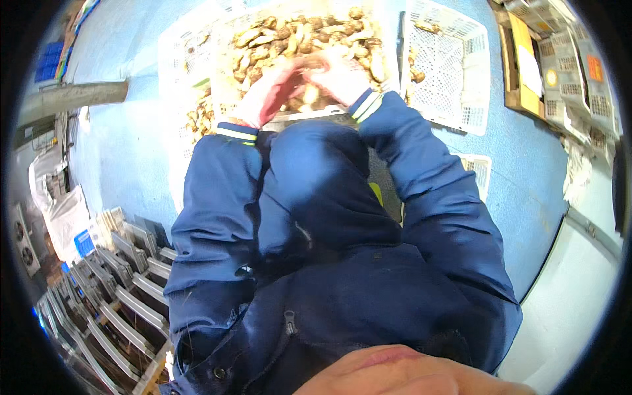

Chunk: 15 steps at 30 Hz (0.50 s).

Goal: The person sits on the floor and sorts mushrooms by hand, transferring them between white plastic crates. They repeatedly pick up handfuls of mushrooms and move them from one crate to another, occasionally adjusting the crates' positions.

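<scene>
Many brown and cream mushrooms [308,37] fill a white plastic crate [306,116] before my knees. Over its near side, my left hand [271,91] and my right hand [340,79] meet with their fingers close together. Both hands are blurred and overexposed, so whether they hold a mushroom cannot be told. A pale piece shows just below the fingers. At the left, a white crate [173,54] has smaller mushroom pieces [200,116] in it. The white crate at the right [476,74] holds a few mushrooms [416,75] along its left side.
A smaller white basket [483,170] stands beside my right arm on the blue floor [523,182]. Stacked crates [565,61] and a cardboard box [526,64] are at the far right. Metal racks [143,291] lie at the lower left, and a round post [98,94] juts in above them.
</scene>
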Available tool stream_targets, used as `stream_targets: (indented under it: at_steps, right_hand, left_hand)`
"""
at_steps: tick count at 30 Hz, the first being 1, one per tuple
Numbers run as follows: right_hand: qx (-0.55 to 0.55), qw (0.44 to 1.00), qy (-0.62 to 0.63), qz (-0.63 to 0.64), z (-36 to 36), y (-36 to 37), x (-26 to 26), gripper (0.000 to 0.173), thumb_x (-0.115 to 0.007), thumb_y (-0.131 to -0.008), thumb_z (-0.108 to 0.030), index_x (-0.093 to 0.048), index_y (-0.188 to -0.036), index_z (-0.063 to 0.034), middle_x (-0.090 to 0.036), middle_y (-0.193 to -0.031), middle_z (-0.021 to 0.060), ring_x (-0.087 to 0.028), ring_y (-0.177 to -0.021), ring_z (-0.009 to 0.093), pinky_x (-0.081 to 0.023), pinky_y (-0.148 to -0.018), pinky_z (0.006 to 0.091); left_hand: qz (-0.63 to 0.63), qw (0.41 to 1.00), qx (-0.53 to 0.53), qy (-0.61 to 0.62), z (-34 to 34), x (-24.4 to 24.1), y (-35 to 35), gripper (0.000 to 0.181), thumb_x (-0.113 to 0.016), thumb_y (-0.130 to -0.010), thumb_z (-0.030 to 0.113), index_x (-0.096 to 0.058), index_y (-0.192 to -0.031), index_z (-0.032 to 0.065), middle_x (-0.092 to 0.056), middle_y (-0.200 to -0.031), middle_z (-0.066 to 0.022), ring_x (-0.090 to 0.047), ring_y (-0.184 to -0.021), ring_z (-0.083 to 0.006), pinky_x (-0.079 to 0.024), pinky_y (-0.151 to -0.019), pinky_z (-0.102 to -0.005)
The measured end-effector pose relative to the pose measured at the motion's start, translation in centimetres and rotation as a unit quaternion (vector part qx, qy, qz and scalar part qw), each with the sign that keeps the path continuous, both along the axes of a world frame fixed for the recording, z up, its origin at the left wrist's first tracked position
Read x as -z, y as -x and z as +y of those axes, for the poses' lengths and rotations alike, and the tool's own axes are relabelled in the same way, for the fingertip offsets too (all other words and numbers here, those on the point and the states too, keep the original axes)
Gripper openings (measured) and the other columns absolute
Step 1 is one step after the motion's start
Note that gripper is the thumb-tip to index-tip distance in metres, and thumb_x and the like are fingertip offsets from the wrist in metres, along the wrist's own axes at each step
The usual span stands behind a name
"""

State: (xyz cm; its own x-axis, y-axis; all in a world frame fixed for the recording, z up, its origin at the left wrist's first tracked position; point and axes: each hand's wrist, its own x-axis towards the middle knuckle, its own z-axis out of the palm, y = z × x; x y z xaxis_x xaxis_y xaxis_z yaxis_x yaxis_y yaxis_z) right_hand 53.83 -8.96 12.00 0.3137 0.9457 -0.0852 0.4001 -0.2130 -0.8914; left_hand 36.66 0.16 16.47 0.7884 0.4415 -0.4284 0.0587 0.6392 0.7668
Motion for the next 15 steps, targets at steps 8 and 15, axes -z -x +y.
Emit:
stream_targets:
  at_steps: [8, 15]
  right_hand:
    - [0.369, 0.918, -0.045, 0.138, -12.1, -20.6, 9.2, 0.041, -0.068, -0.083, -0.016, -0.060, -0.121, -0.0015, -0.067, -0.083, 0.0087, -0.063, -0.073, 0.015, -0.050, -0.062, 0.0257]
    - [0.390, 0.901, 0.136, -0.135, -14.6, -20.6, 13.4, 0.051, -0.067, -0.085, -0.023, -0.055, -0.131, -0.0062, -0.069, -0.108, 0.0130, -0.065, -0.091, 0.022, -0.050, -0.085, 0.0319]
  left_hand:
    - [0.027, 0.985, -0.168, -0.016, 2.9, -0.6, 2.9, 0.045, -0.047, -0.101, 0.030, -0.050, -0.128, -0.0058, -0.058, -0.124, -0.0189, -0.061, -0.110, -0.0261, -0.052, -0.093, -0.0345]
    - [0.010, 0.987, -0.160, -0.001, 3.1, -0.6, 3.6, 0.044, -0.051, -0.099, 0.028, -0.050, -0.128, -0.0060, -0.057, -0.126, -0.0222, -0.060, -0.113, -0.0293, -0.051, -0.097, -0.0372]
